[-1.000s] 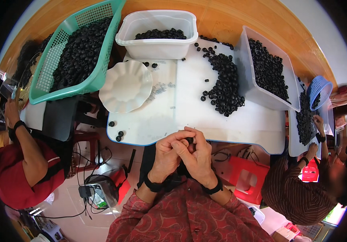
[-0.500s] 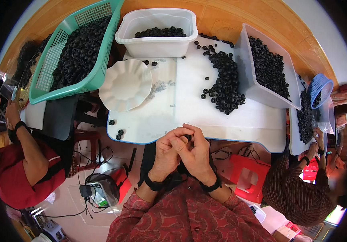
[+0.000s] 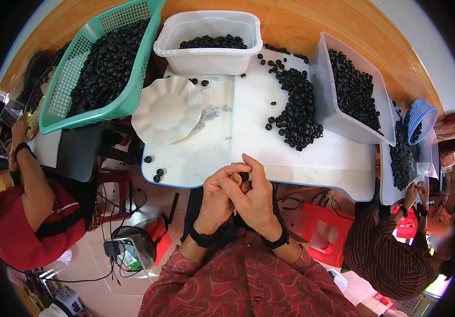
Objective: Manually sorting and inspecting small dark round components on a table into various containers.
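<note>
My left hand (image 3: 217,198) and my right hand (image 3: 257,203) meet just in front of the white table's near edge. Between their closed fingers is a small black round part (image 3: 244,176), mostly covered by the fingertips. Its shape resembles the loose black ring-like parts (image 3: 297,108) heaped on the table beyond my right hand. A few more black parts (image 3: 157,175) lie at the table's near left corner. An off-white plate with a wavy rim (image 3: 191,127) stands beyond my left hand.
At the back are a green basket (image 3: 117,108) and a white tub (image 3: 206,62), both holding black parts. A translucent bin (image 3: 343,124) of them stands on the right. Co-workers sit on both sides, near a red stool (image 3: 312,224) and cables on the floor.
My right index finger has lifted and straightened slightly, and more of the black part shows between my fingers. The view has shifted a little.
</note>
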`<state>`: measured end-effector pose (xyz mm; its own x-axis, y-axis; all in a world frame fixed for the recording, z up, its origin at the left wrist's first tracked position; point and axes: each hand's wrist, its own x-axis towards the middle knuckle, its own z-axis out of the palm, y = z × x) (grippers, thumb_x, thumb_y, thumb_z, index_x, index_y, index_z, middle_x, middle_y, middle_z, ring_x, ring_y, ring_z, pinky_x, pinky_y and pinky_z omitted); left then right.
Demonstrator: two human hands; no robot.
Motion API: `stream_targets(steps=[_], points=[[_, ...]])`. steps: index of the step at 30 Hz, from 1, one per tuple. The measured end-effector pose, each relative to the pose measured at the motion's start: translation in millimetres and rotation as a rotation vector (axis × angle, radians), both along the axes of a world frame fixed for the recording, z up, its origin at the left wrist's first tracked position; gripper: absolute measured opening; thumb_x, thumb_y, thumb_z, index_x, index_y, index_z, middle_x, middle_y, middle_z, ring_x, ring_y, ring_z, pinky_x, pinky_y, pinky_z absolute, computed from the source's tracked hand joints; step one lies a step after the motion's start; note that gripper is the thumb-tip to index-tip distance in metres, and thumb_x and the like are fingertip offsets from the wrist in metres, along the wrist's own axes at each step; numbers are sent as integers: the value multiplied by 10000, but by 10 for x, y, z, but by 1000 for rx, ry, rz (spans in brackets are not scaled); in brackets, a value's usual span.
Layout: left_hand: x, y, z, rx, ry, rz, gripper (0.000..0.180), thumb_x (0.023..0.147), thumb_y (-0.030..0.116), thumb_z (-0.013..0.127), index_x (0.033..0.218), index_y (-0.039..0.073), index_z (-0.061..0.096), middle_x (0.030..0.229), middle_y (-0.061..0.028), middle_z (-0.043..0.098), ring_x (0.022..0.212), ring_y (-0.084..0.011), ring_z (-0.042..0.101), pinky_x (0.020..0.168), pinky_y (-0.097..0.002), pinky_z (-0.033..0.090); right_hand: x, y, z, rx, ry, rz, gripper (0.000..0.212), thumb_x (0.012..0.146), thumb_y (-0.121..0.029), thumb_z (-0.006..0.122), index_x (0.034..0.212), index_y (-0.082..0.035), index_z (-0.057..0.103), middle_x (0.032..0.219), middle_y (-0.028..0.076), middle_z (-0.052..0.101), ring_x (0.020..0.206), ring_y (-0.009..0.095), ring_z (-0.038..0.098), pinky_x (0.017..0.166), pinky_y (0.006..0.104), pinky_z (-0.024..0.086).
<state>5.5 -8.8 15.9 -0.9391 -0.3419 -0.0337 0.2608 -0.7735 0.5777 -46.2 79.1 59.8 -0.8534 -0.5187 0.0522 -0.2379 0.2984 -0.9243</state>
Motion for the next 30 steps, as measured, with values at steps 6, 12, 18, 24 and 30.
stream_targets(steps=[6,12,18,24,30], points=[[32,-152,41,118,55,-77,315,991,190,572,1215,-30,599,1058,-131,669,777,-133,574,752,-300,545,67,45,-50,-148,68,49,630,888,-201,717,1355,87,407,975,172,634,827,204,645,722,307,522],[79,-120,93,79,25,-83,368,965,283,608,1204,3,605,1028,-128,657,796,-161,577,742,-331,538,100,110,-70,-162,85,83,574,920,-154,672,1378,83,419,1046,163,640,910,202,639,792,300,514],[69,-104,93,80,73,-53,351,951,261,631,1196,11,603,1038,-131,658,812,-167,590,756,-337,547,137,95,-91,-207,25,67,561,931,-165,661,1379,75,423,1082,167,637,928,208,638,813,303,513],[73,-117,51,50,50,-59,325,942,250,644,1145,-1,613,1035,-141,671,825,-179,611,778,-346,557,86,80,-118,-249,6,96,542,940,-171,651,1375,64,430,1195,204,628,1030,223,638,873,305,510],[98,-122,13,76,30,-83,292,959,209,620,1149,-12,609,1037,-149,672,885,-234,668,794,-365,570,87,93,-37,-287,-38,75,478,933,-136,648,1339,54,481,1251,209,592,1082,246,621,898,320,502]])
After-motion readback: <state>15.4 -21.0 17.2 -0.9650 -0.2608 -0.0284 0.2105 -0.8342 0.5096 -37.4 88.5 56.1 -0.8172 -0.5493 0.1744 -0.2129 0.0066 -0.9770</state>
